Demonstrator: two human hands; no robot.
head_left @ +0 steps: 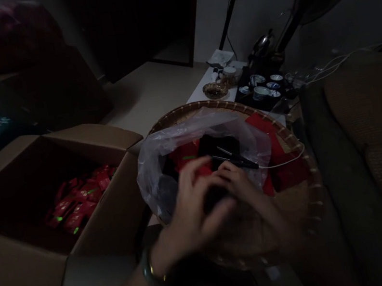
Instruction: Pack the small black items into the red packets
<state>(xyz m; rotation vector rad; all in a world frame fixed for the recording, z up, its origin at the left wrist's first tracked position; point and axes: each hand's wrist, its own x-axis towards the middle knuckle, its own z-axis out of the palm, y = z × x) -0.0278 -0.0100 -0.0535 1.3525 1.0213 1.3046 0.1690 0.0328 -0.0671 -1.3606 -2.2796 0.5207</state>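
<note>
My left hand (pixel 200 209) is over the near side of a round woven tray (pixel 315 185), its fingers curved and its thumb held apart. Motion blurs it, and the space inside its curve is dark. Close against its fingertips is my right hand (pixel 240 183), fingers curled; what they hold, if anything, is hidden. Just beyond the right hand lies a slim black tool (pixel 243 159) with thin shiny prongs and a white cord. A clear plastic bag (pixel 151 169) lies open on the tray, with red packets (pixel 185 153) and something black (pixel 218 143) inside.
An open cardboard box (pixel 116 219) holding several red packets (pixel 79 200) stands at left. Red pieces (pixel 282 162) lie on the tray's right side. Behind are small cups (pixel 261 93), a kettle (pixel 262 45) and fan stands (pixel 229 19). A woven-topped seat (pixel 375 131) is at right.
</note>
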